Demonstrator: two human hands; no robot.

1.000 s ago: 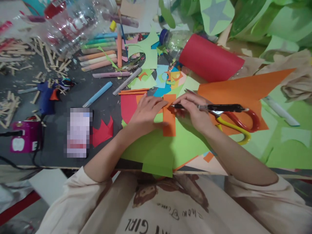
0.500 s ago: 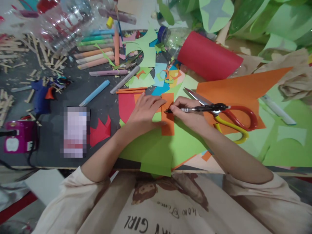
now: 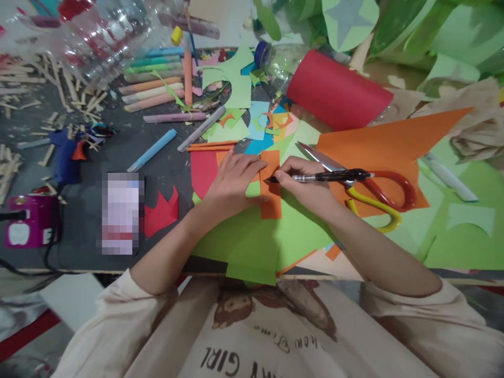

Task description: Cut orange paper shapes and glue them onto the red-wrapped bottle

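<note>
A small orange paper rectangle (image 3: 271, 202) lies on green paper (image 3: 240, 231) in front of me. My left hand (image 3: 235, 181) rests flat, fingers stretched out, with its fingertips at the rectangle's left edge. Pinched in my right hand (image 3: 305, 184) is a black pen (image 3: 334, 175), its tip on the orange paper. Scissors (image 3: 354, 189) with red and yellow handles lie just right of that hand, partly on a larger orange sheet (image 3: 378, 142). Thin orange strips (image 3: 212, 146) and red paper (image 3: 202, 170) sit beyond my left hand.
A bottle wrapped in red paper (image 3: 338, 92) lies at the back. On the left are a blue glue gun (image 3: 66, 157), a phone (image 3: 120, 212), a purple box (image 3: 31, 220), a red paper scrap (image 3: 162, 210) and several markers (image 3: 153, 149). Plastic bottles (image 3: 106, 39) stand behind wooden stick pieces (image 3: 65, 81).
Almost nothing differs. Both hands stay in place, and the pen tip has shifted very slightly to the left on the orange paper.
</note>
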